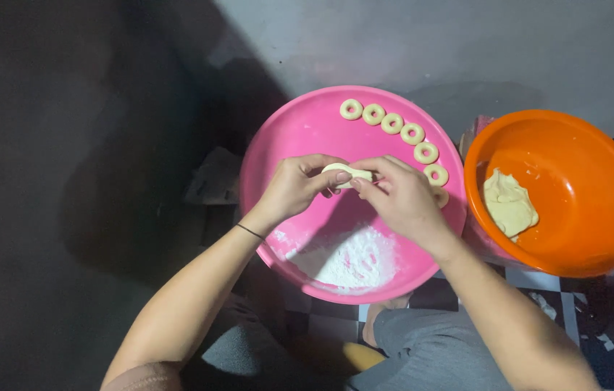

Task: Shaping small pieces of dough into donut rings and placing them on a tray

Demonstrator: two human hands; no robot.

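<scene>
Your left hand [296,187] and right hand [401,197] pinch one dough piece [347,172] between fingertips above the pink basin [307,130], so it can't sag. Finished rings [392,123] line the basin's far rim, clear of the flour [350,261].

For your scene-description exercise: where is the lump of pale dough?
In the head view, the lump of pale dough lies inside the round orange plastic bowl at right, beside the pink plastic basin.

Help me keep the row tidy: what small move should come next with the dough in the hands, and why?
Probably close the dough piece, pinched between the left hand and right hand, into a ring, then set it after the last ring; the rings curve along the pink bowl rim.
</scene>
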